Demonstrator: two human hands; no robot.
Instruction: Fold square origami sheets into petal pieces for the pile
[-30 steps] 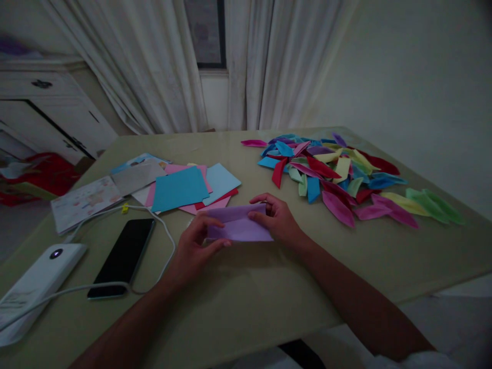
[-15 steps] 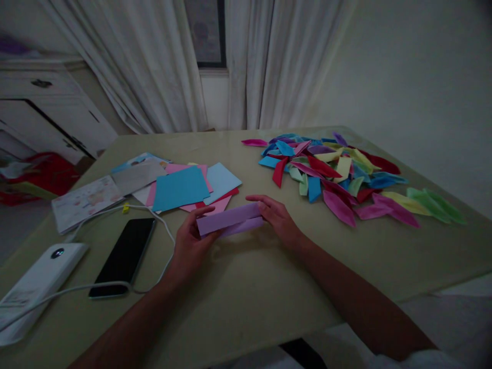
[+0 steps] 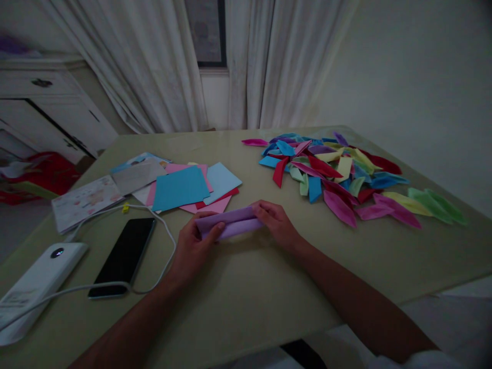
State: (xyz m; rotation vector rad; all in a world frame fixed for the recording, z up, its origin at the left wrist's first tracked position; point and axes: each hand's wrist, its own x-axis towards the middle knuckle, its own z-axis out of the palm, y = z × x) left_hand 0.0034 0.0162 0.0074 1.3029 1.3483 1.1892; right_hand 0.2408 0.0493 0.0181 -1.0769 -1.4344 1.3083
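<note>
Between my two hands is a folded strip of purple paper [image 3: 239, 227], held just above the table and creased lengthwise. My left hand [image 3: 194, 243] pinches its left end, with the thumb lying over the front layer. At the other end, my right hand [image 3: 277, 223] grips the strip between thumb and fingers. Just beyond the strip lie flat paper sheets, a blue sheet [image 3: 181, 188] on top and a light blue sheet [image 3: 223, 182] beside it.
Folded colored paper pieces [image 3: 323, 166] are heaped at the right. On the left are a black phone [image 3: 125, 256], a white power bank [image 3: 38, 287] with a white cable [image 3: 167, 261], and a printed booklet [image 3: 88, 200]. Curtains [image 3: 154, 66] hang behind the table [image 3: 269, 297].
My left thumb has come up over the front of the purple paper. The fingers of my right hand have curled in around its end, and the strip has tilted, showing its lower layer more.
</note>
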